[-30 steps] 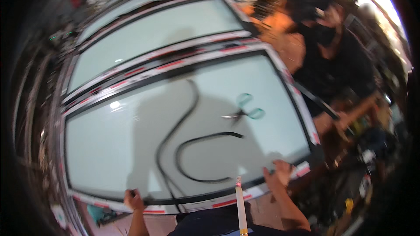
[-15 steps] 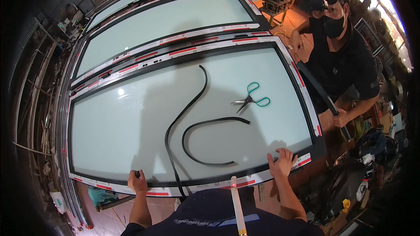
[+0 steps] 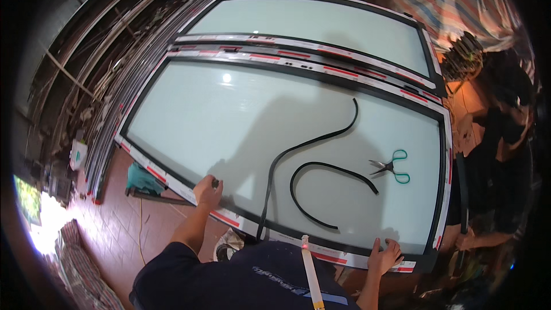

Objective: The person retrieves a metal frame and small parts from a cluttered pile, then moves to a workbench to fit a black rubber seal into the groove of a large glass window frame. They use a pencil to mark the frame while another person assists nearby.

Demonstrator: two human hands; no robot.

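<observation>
A framed glass panel lies flat in front of me, with a dark frame and white-and-red protective tape. My left hand is at its near edge, fingers curled round a small dark thing too unclear to name. At the near right corner, my right hand rests on the frame, thumb and fingers apart. One long black rubber strip snakes across the glass and over the near edge. Beside it lies a shorter, curved black strip. Scissors with green handles lie spread to their right.
Another framed panel lies just beyond, with more behind it. Long metal profiles run along the left. At the right, a co-worker's hand holds a dark bar. A striped sheet hangs at the far right.
The view has swung left, so the panel sits further right and tilted in the picture. Both my hands keep about the same places on the frame. The strips and scissors have not moved.
</observation>
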